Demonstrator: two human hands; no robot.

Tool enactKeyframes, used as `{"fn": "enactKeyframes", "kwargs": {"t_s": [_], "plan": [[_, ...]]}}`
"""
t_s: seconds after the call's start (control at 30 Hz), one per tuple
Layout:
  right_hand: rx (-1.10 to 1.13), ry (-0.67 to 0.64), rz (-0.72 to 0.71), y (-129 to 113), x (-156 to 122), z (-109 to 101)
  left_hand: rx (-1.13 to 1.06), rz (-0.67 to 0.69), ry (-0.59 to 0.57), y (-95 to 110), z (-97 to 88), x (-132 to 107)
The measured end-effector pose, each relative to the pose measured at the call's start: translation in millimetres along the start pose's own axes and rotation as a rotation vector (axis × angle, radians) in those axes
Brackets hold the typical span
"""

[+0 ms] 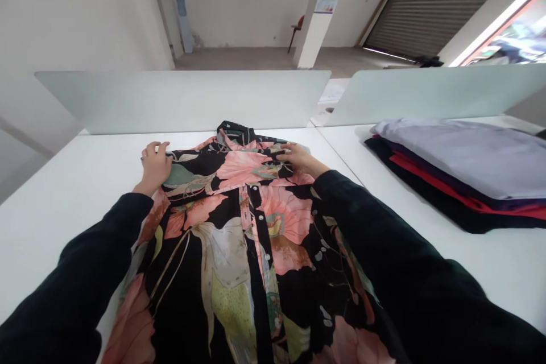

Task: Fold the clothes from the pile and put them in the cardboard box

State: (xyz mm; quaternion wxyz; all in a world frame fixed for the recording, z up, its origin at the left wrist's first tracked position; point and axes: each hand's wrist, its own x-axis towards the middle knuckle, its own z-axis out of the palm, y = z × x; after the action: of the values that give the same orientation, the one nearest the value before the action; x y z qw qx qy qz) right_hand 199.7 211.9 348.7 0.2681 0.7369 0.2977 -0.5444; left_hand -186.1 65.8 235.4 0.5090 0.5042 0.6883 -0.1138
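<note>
A black shirt with large pink, cream and green flowers (230, 256) lies buttoned side up on the white table, its collar (236, 132) at the far end. One band of its fabric, which looks like a sleeve (243, 165), is laid across the chest. My left hand (156, 162) is at the band's left end, fingers bent and apart; its thumb side touches the cloth. Stretched fingers of my right hand (298, 158) rest on the right part of the band, below the collar. The near end of the shirt runs out of view.
Folded clothes (464, 165) in lilac, purple, red and black are stacked on the right. Frosted divider panels (205, 99) stand along the table's (38, 182) far edge. Beyond them are a water dispenser (184, 25), a pillar (314, 34) and a roller shutter (435, 5).
</note>
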Motion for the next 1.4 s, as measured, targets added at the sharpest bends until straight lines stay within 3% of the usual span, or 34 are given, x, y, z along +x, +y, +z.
{"fn": "enactKeyframes", "kwargs": {"t_s": [0.07, 0.17, 0.33, 0.57, 0.83, 1.03, 1.13, 1.2, 1.3, 1.4], "plan": [[0.009, -0.02, 0.001, 5, -4, 0, 0.0, 0.078, -0.018, 10, -1.6, -8], [0.005, -0.018, -0.023, 5, -6, -5, 0.061, 0.192, -0.142, 21, -3.4, -16], [-0.147, 0.094, -0.05, 9, -7, -20, 0.094, 0.154, -0.275, 27, 3.3, -26], [-0.269, 0.157, -0.04, 20, -11, -40, 0.055, 0.118, -0.207, 31, 3.1, -26], [-0.442, 0.228, 0.009, 28, -14, -48, 0.018, 0.073, -0.188, 23, 12.4, -31], [-0.613, 0.223, -0.07, 27, -27, -50, -0.067, 0.046, -0.164, 25, 7.8, -36], [-0.662, 0.166, -0.155, 20, -51, -54, -0.118, 0.022, -0.165, 20, -10.4, -52], [-0.697, 0.051, -0.266, 17, -79, -59, -0.14, 0.007, -0.192, 12, -29.4, -73], [-0.715, -0.184, -0.45, 25, -138, -66, -0.178, -0.012, -0.242, -7, -63.8, -123], [-0.718, -0.248, -0.48, 44, -207, -70, -0.205, 0.024, -0.237, -26, -97.5, -186]]}}
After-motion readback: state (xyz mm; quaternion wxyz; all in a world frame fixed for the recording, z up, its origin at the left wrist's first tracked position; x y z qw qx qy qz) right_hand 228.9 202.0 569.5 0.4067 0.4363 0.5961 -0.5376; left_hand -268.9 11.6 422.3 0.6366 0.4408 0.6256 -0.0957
